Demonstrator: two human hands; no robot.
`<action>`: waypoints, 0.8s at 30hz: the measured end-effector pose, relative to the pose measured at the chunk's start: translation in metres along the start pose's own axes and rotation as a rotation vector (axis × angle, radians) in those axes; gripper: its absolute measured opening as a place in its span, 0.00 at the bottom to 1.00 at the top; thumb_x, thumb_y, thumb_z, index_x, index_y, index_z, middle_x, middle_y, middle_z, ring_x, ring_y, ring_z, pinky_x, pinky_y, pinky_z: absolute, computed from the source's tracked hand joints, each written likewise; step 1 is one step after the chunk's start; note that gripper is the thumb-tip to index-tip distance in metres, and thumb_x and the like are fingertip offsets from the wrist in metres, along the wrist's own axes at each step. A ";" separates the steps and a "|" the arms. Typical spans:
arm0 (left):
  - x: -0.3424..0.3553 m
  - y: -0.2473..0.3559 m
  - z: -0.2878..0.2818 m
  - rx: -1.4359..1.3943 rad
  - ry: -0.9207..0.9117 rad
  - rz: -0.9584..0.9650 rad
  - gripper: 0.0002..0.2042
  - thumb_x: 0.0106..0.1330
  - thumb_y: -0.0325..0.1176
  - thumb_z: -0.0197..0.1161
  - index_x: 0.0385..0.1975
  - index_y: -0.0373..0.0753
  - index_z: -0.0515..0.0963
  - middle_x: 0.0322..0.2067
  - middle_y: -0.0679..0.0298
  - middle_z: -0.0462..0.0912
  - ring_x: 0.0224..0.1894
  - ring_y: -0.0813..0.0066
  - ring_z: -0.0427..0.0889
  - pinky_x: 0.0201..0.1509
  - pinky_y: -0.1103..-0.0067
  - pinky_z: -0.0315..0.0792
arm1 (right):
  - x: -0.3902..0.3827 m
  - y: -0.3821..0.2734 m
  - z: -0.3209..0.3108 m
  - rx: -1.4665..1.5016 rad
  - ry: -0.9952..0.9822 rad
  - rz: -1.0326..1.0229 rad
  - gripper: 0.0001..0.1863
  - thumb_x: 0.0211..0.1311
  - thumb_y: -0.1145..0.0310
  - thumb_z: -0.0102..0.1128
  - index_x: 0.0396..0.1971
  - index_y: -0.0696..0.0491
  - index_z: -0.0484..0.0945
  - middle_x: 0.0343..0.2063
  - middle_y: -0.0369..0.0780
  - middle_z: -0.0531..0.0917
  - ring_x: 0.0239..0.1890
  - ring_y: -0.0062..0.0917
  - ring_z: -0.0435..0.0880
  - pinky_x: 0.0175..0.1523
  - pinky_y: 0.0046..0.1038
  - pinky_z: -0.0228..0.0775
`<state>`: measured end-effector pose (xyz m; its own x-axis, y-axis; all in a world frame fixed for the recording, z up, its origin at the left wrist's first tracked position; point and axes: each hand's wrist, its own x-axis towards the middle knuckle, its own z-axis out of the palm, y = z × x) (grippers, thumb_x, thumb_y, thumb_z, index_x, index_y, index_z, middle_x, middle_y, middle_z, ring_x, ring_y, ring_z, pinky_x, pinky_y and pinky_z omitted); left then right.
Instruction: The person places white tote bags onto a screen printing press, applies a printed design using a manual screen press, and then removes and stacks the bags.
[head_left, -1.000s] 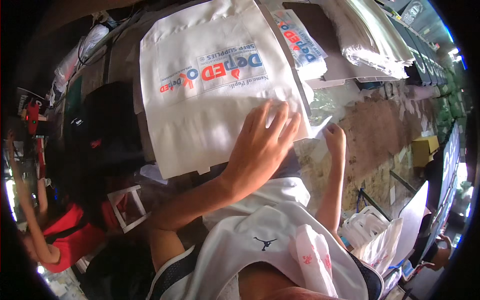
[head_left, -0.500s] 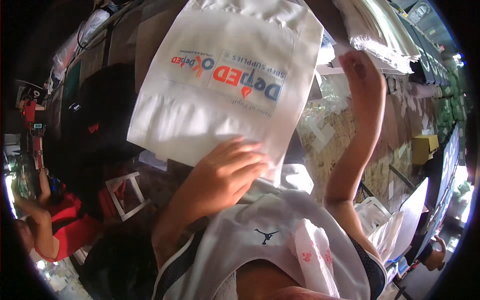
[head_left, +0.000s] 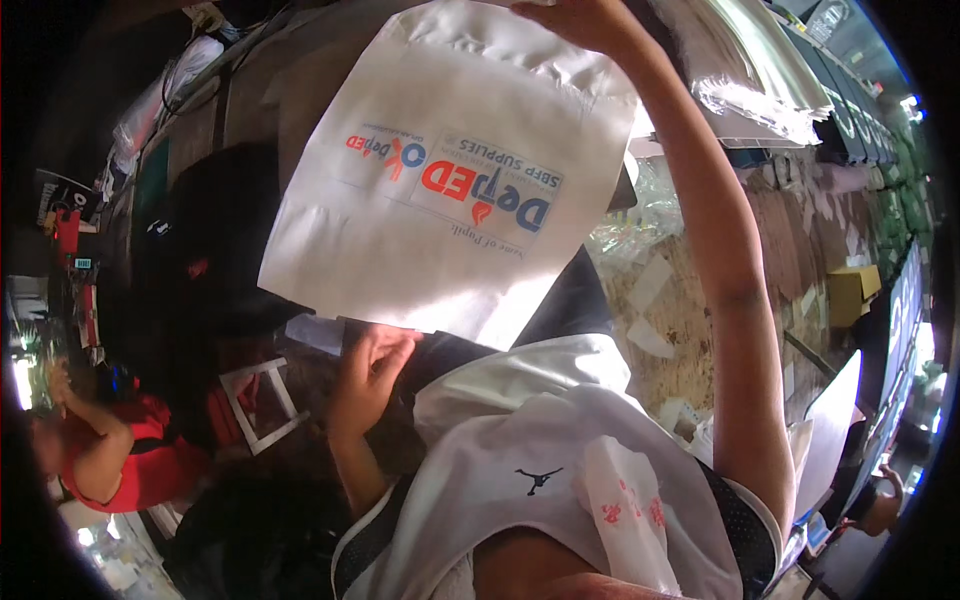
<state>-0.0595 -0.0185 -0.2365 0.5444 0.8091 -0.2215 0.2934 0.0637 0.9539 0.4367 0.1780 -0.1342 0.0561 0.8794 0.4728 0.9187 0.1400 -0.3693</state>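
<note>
A white cloth bag [head_left: 430, 260] with blue and red printing lies at a slant over a dark work surface. My right hand [head_left: 570, 22] reaches to its top edge at the upper limit of the view, fingers spread against the fabric. At the bag's lower edge, my left hand [head_left: 380, 360] has its fingers curled together, tips partly hidden; what they hold is unclear. A stack of white sheets or bags [head_left: 745, 75] lies to the upper right, with crumpled clear plastic [head_left: 640, 220] below it.
A person in red [head_left: 135, 470] works at the left, near a white frame [head_left: 240, 410]. A yellow-brown box [head_left: 850, 295] and tall panels [head_left: 890, 330] stand at the right. Another person's arm [head_left: 880, 505] shows at the lower right. A worn wooden board [head_left: 740, 230] lies beside the bag.
My right hand has moved up to the bag's top edge. My left hand has left the bag's face and moved down-left to its lower edge. The bag has turned slightly clockwise.
</note>
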 end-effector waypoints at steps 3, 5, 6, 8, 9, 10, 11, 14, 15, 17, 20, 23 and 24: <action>-0.004 -0.007 0.004 -0.098 0.277 0.036 0.18 0.84 0.36 0.62 0.64 0.30 0.73 0.57 0.51 0.84 0.59 0.64 0.85 0.66 0.68 0.77 | 0.011 -0.005 0.028 -0.223 -0.102 -0.047 0.24 0.62 0.53 0.74 0.48 0.58 0.88 0.45 0.57 0.89 0.50 0.54 0.88 0.55 0.50 0.80; 0.001 0.000 0.020 -0.152 0.424 0.062 0.23 0.84 0.41 0.57 0.69 0.30 0.73 0.63 0.52 0.80 0.64 0.65 0.80 0.71 0.65 0.73 | 0.006 0.001 0.037 -0.255 -0.004 -0.104 0.23 0.59 0.56 0.74 0.47 0.58 0.87 0.45 0.58 0.88 0.50 0.54 0.88 0.57 0.50 0.79; 0.004 -0.001 0.022 -0.121 0.426 0.075 0.23 0.84 0.41 0.57 0.69 0.30 0.73 0.63 0.52 0.80 0.64 0.65 0.80 0.71 0.65 0.73 | 0.008 0.008 0.034 -0.213 -0.055 -0.035 0.23 0.60 0.57 0.73 0.48 0.58 0.87 0.45 0.58 0.88 0.51 0.54 0.88 0.58 0.50 0.78; 0.004 -0.014 0.025 -0.056 0.430 0.088 0.23 0.85 0.40 0.57 0.69 0.30 0.73 0.63 0.52 0.80 0.63 0.65 0.79 0.71 0.64 0.73 | 0.006 0.002 0.020 -0.114 -0.162 0.107 0.23 0.60 0.58 0.72 0.49 0.58 0.87 0.46 0.57 0.89 0.52 0.53 0.88 0.59 0.49 0.78; 0.006 -0.040 0.031 -0.175 0.567 0.021 0.22 0.84 0.39 0.58 0.69 0.31 0.74 0.61 0.53 0.81 0.61 0.66 0.80 0.69 0.65 0.74 | 0.000 -0.001 0.010 -0.076 -0.181 0.040 0.22 0.61 0.58 0.72 0.50 0.58 0.87 0.46 0.57 0.89 0.52 0.53 0.88 0.60 0.49 0.78; 0.005 -0.017 0.040 0.007 0.532 0.027 0.20 0.82 0.32 0.61 0.67 0.28 0.77 0.60 0.49 0.83 0.60 0.60 0.83 0.66 0.66 0.74 | -0.011 -0.011 -0.007 -0.050 -0.194 -0.018 0.22 0.62 0.59 0.72 0.50 0.58 0.87 0.46 0.57 0.89 0.52 0.53 0.88 0.60 0.48 0.77; 0.003 -0.050 0.035 0.348 0.495 0.258 0.19 0.82 0.29 0.60 0.67 0.27 0.77 0.58 0.49 0.84 0.57 0.59 0.83 0.62 0.65 0.76 | -0.027 -0.020 -0.038 -0.049 -0.202 -0.053 0.22 0.62 0.59 0.71 0.50 0.59 0.87 0.46 0.57 0.89 0.52 0.53 0.88 0.60 0.48 0.77; -0.003 -0.103 0.050 0.476 0.430 0.365 0.21 0.79 0.26 0.63 0.69 0.30 0.76 0.58 0.45 0.82 0.57 0.51 0.82 0.63 0.61 0.76 | -0.102 -0.077 -0.151 -0.019 -0.225 -0.033 0.20 0.75 0.61 0.66 0.56 0.60 0.85 0.49 0.53 0.90 0.52 0.46 0.89 0.60 0.44 0.79; 0.001 -0.092 0.067 0.140 0.439 0.148 0.22 0.79 0.29 0.64 0.69 0.30 0.75 0.59 0.44 0.81 0.59 0.50 0.82 0.65 0.60 0.75 | -0.124 -0.083 -0.179 -0.066 -0.201 -0.001 0.20 0.77 0.60 0.65 0.58 0.59 0.85 0.50 0.52 0.90 0.52 0.43 0.89 0.60 0.43 0.80; 0.013 -0.067 0.097 -0.136 0.411 -0.019 0.25 0.78 0.35 0.66 0.70 0.29 0.74 0.61 0.43 0.80 0.63 0.48 0.80 0.69 0.59 0.74 | -0.179 -0.097 -0.250 -0.125 -0.129 0.100 0.23 0.79 0.54 0.65 0.61 0.56 0.86 0.52 0.48 0.91 0.52 0.37 0.90 0.61 0.40 0.82; 0.038 -0.008 0.139 -0.068 0.229 0.118 0.29 0.80 0.48 0.66 0.61 0.23 0.76 0.60 0.45 0.80 0.62 0.56 0.80 0.68 0.62 0.75 | -0.283 -0.128 -0.369 -0.326 0.109 0.399 0.23 0.80 0.52 0.63 0.61 0.53 0.86 0.51 0.46 0.91 0.50 0.34 0.91 0.60 0.36 0.83; 0.089 0.008 0.179 0.023 0.099 0.648 0.20 0.81 0.37 0.63 0.59 0.24 0.78 0.56 0.49 0.82 0.61 0.54 0.82 0.68 0.62 0.75 | -0.381 -0.159 -0.457 -0.359 0.300 0.634 0.23 0.80 0.51 0.63 0.60 0.53 0.87 0.50 0.45 0.91 0.49 0.31 0.90 0.60 0.32 0.82; 0.103 0.018 0.198 0.154 -0.035 0.820 0.18 0.82 0.35 0.61 0.59 0.24 0.79 0.55 0.50 0.82 0.60 0.56 0.82 0.68 0.62 0.75 | -0.428 -0.184 -0.481 -0.404 0.387 0.776 0.24 0.79 0.51 0.64 0.60 0.54 0.87 0.50 0.44 0.90 0.50 0.29 0.89 0.61 0.32 0.80</action>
<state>0.1574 -0.0501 -0.2825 0.6556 0.5451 0.5226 -0.1042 -0.6202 0.7775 0.4315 -0.4425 0.1163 0.7652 0.4396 0.4704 0.6324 -0.6502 -0.4211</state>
